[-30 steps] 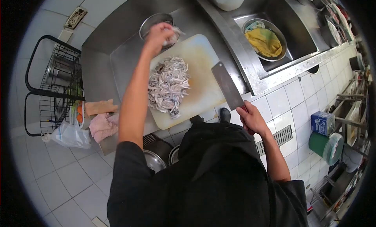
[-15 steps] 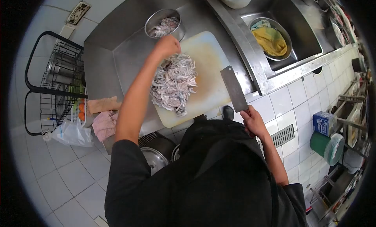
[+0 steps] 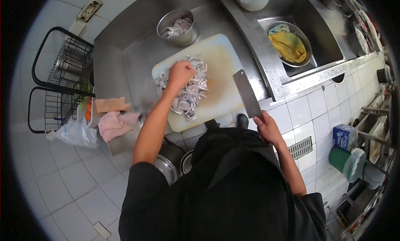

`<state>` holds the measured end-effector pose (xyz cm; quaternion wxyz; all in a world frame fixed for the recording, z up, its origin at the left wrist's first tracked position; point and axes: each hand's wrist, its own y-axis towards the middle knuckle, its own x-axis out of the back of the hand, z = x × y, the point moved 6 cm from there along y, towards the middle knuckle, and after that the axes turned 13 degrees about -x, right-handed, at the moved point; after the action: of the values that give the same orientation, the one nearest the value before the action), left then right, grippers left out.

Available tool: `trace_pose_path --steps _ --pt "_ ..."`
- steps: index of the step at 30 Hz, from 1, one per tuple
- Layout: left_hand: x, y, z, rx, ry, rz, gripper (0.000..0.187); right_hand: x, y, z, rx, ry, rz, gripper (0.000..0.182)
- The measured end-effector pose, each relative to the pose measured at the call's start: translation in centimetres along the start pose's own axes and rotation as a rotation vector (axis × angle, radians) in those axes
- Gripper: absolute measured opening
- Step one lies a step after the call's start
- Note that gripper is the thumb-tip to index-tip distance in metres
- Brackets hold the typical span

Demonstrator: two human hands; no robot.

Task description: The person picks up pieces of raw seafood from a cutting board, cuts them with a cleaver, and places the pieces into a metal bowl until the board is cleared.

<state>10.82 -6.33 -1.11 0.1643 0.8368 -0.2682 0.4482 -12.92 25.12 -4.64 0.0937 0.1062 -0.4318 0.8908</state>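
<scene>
A heap of pale grey, stringy pieces (image 3: 192, 95) lies on the left half of a stained white cutting board (image 3: 225, 58). My left hand (image 3: 181, 74) is over the upper part of the heap with its fingers closed; what they hold, if anything, is hidden. In my right hand (image 3: 268, 127) is the handle of a cleaver (image 3: 248, 94), whose wide blade points away from me past the board's right edge. Beyond the board stands a round metal bowl (image 3: 183, 39) with more of the pale pieces inside.
At the right a sink (image 3: 325, 37) holds a metal bowl (image 3: 309, 45) with a yellow cloth (image 3: 289, 47). A pink cloth (image 3: 114, 126), a brown cloth (image 3: 111, 105) and a black wire rack (image 3: 62, 103) are at the left. Lidded pots (image 3: 166, 168) stand below the counter.
My left hand has moved from beside the metal bowl back toward me, onto the heap. My right hand still holds the cleaver in nearly the same place.
</scene>
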Motion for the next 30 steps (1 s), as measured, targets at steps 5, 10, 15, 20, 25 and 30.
trace_pose_path --steps 5,10,15,20,25,30 --pt "3.1 -0.6 0.2 0.136 -0.316 -0.132 0.019 0.2 0.3 -0.8 0.005 -0.002 0.027 0.027" --pt "8.3 -0.5 -5.4 0.148 -0.403 -0.105 0.016 1.0 0.1 -0.9 0.02 -0.045 0.045 0.027" --pt "8.9 0.8 -9.4 0.025 -0.281 0.039 0.012 1.6 0.0 -1.3 0.033 -0.079 0.054 0.026" --pt "4.8 2.7 -12.0 -0.084 -0.214 0.219 0.01 2.0 0.3 -3.0 0.202 -0.065 0.006 0.023" --pt "0.6 5.9 -12.3 -0.395 -0.014 0.016 0.016 2.8 -1.4 -2.7 0.042 -0.162 0.06 0.026" --pt "-3.8 6.2 -9.4 -0.305 0.079 -0.111 0.015 3.1 -2.0 -3.1 0.035 -0.138 0.05 0.027"
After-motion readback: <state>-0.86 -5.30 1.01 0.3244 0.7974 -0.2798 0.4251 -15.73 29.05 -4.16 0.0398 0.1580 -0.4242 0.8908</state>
